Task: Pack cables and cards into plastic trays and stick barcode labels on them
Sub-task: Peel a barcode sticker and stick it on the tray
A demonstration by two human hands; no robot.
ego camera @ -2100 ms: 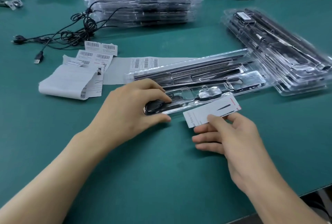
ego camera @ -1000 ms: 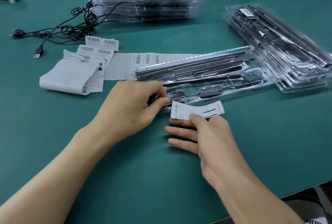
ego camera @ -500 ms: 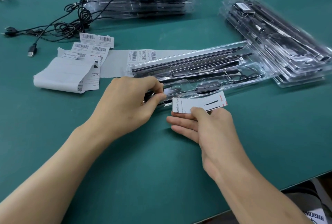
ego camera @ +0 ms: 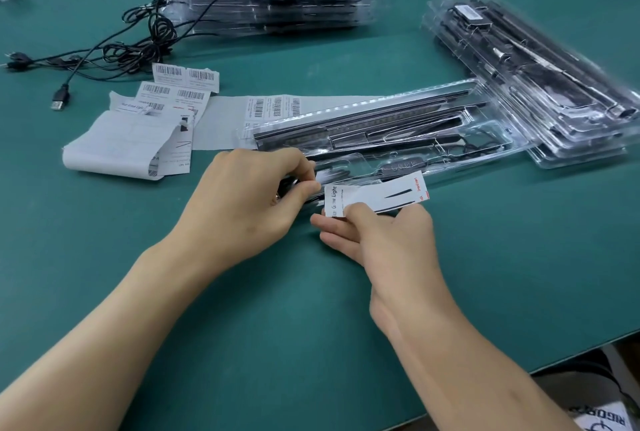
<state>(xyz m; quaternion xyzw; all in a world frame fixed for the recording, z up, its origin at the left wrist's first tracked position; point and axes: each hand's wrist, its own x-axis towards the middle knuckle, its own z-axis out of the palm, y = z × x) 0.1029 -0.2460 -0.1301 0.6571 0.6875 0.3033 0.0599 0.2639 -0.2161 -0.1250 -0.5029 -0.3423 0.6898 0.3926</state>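
Working over a matte green table [ego camera: 485,275]. Steadying a long, glossy, ribbed clear tray [ego camera: 502,127], lying from near left to far right, with the left hand [ego camera: 242,202] pinching its near-left end. Pinching a thin, flat white card [ego camera: 377,193] by its left end in the right hand [ego camera: 388,243], just in front of the tray's near edge, roughly parallel.

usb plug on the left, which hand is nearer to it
Left. The left hand sits right of the USB plug, at the end of the tray; the right hand is farther right, holding the card.
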